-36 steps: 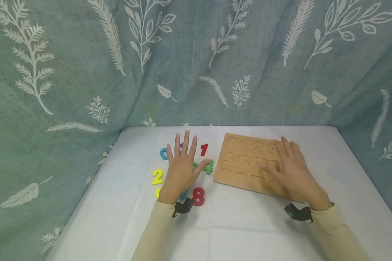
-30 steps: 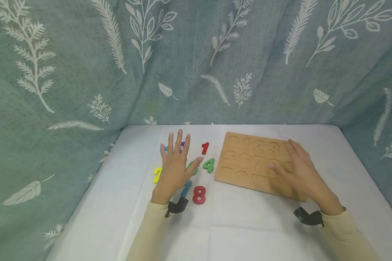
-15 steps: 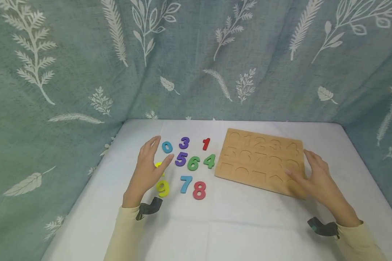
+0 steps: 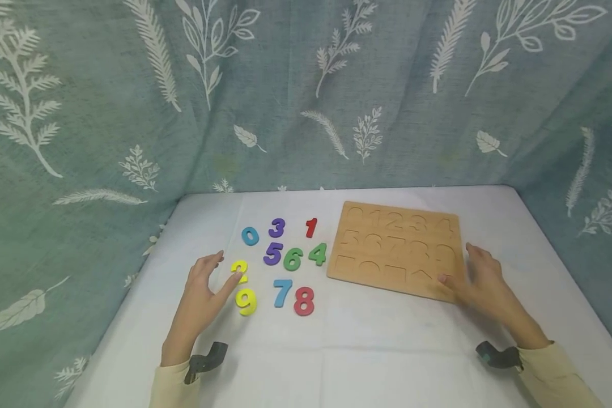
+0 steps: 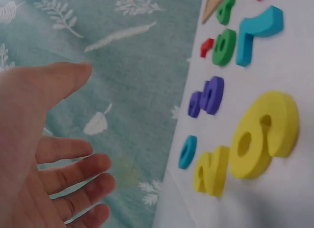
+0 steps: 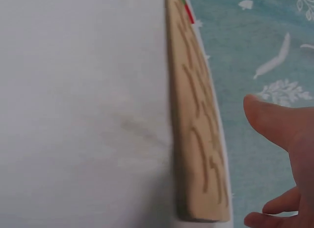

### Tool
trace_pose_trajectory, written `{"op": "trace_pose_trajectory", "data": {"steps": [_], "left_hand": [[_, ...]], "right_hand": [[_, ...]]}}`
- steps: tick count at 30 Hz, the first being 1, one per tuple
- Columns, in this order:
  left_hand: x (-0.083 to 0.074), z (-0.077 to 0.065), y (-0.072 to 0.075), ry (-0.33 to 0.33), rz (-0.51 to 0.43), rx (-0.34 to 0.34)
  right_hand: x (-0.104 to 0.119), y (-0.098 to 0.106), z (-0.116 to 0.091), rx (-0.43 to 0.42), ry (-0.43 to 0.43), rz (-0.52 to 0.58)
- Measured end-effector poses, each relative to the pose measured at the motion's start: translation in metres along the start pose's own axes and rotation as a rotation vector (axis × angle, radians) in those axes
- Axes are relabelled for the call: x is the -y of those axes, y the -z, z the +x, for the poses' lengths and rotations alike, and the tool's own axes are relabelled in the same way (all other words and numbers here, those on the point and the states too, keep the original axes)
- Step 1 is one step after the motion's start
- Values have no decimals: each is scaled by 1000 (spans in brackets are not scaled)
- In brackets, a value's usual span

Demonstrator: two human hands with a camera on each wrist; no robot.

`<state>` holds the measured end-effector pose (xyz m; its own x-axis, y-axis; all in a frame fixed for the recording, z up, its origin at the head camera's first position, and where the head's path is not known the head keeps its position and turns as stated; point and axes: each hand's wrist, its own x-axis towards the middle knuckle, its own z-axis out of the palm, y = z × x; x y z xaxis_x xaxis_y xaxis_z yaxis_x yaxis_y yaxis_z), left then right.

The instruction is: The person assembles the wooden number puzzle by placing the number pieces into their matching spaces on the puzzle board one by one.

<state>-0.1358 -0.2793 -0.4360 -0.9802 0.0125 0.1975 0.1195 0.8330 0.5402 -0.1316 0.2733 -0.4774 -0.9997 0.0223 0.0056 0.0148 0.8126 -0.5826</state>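
Observation:
My left hand (image 4: 199, 303) hovers left of the number pieces, its fingers loosely bent and thumb apart. It holds nothing. In the head view, the thumb tip overlaps the yellow 2 (image 4: 238, 264); the left wrist view shows the hand (image 5: 29, 125) apart from the pieces. Closest besides is the yellow 9 (image 5: 287, 125). My right hand (image 4: 484, 292) is at the near right corner of a wooden number board (image 4: 357, 255) with carved outlines. Its thumb overlaps that corner in the head view, while the right wrist view has a gap between thumb and board.
Between left hand and board lie a blue 0 (image 4: 244, 237), purple 3 (image 4: 278, 228), red 1 (image 4: 311, 228), purple 5 (image 4: 272, 255), green 6 (image 4: 288, 260), green 4 (image 4: 318, 256), blue 7 (image 4: 284, 286) and red 8 (image 4: 304, 301). A leaf-patterned curtain (image 4: 285, 158) surrounds the white table (image 4: 377, 351).
My left hand has drawn left and toward me, uncovering the number pieces. My right hand has slid from over the board to its right edge. Both hands were spread flatter before.

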Motion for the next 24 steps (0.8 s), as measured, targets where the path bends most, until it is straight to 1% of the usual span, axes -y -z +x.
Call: {"op": "trace_pose_trajectory", "data": {"steps": [3,8,10,12,18,24], "left_hand": [[4,-3,-1,34,9,29],[8,-7,-4,101,27,97],[10,-8,-5,115,32,111],[11,-9,-7,117,38,115],[17,-12,-10,117,76,126],[23,-16,-12,115,92,158]], "right_hand": [[-6,-5,0,11,-4,-4],[-14,-11,-2,15,-19,-28],[-16,-13,-3,19,-24,-33],[-18,-15,-3,15,-17,-39],[-19,-19,-2,-23,50,-61],[-18,-20,-3,1,46,-52]]}}
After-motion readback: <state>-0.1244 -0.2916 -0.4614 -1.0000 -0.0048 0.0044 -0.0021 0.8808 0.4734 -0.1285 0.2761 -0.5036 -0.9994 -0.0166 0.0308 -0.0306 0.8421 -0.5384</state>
